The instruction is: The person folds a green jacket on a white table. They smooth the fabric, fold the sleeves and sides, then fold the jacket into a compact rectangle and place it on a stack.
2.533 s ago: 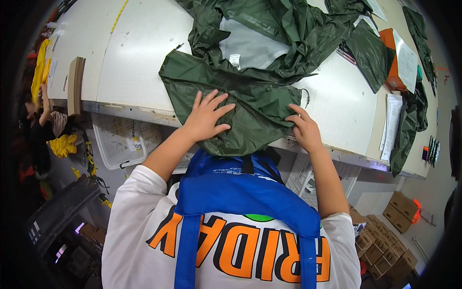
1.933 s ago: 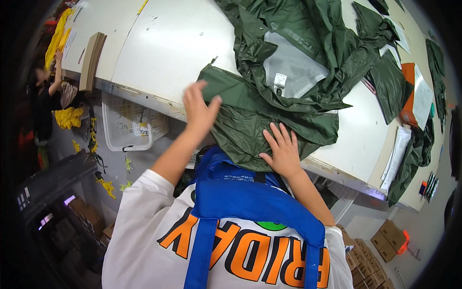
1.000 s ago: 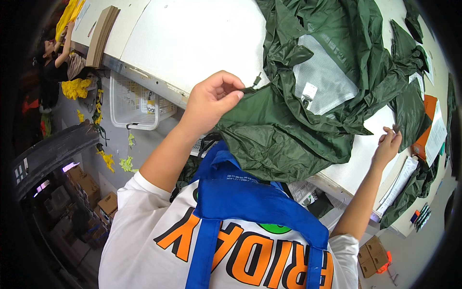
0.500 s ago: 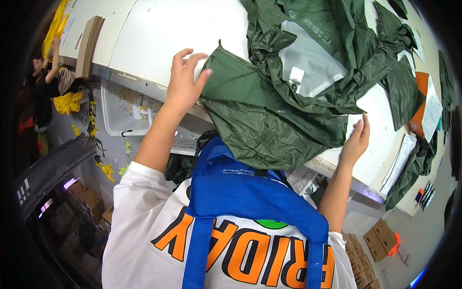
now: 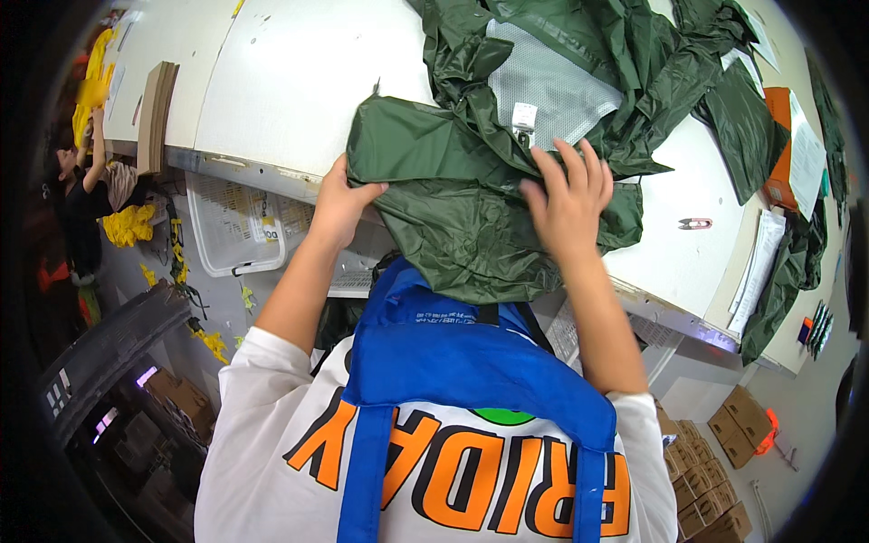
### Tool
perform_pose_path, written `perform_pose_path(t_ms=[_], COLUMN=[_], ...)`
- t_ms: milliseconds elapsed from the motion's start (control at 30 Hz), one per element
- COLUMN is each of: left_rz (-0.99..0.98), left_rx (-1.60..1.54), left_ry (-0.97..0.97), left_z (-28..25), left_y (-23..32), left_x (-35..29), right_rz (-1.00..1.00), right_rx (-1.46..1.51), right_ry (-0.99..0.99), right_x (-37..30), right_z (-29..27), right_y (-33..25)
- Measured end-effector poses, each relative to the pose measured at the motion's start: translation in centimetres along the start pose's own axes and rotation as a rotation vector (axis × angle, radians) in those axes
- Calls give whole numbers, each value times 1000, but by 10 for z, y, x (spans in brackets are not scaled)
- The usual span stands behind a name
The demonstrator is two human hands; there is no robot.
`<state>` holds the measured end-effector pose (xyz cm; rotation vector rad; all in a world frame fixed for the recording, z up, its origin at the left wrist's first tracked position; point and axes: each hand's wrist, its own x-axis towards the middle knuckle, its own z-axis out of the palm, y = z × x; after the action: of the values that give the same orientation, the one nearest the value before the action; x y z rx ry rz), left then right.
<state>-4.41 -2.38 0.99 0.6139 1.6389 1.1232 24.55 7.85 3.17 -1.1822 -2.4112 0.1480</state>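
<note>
A dark green garment of thin shiny fabric [image 5: 453, 240] lies across the table and droops over its front edge toward me. White mesh lining [image 5: 552, 81] with a small white label [image 5: 523, 116] shows within it. My left hand [image 5: 339, 204] pinches the left edge of the garment, thumb on top and the other fingers partly hidden. Over the middle of the fabric, my right hand [image 5: 572, 195] has its fingers spread, holding nothing. Small red-handled thread snips [image 5: 695, 223] rest on the table right of that hand.
More green fabric [image 5: 738, 136], an orange box [image 5: 780, 172] and paper sheets [image 5: 759, 271] lie at the right. Cardboard pieces [image 5: 156, 118] stand at the left table edge. Below is a white plastic basket [image 5: 231, 226]. Another person [image 5: 86, 181] handles yellow fabric at far left.
My right hand has moved left from the garment's right side to over its middle. My left hand has come lower onto the edge, and the upper flap now lies folded. The snips have come into sight.
</note>
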Motion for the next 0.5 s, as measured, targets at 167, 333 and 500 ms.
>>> perform_pose_path(t_ms=[167,333,500], left_rz=[677,468,716], left_rx=[781,931,1233], left_ry=[-493,-637,-676], left_z=[66,127,118], left_y=[78,6,15], left_x=[-48,-13,0], right_rz=[294,290,427], right_rx=[345,497,-14], right_ry=[-265,-287,386], right_x=[70,83,-42], right_z=[47,22,-26], right_y=[87,74,62])
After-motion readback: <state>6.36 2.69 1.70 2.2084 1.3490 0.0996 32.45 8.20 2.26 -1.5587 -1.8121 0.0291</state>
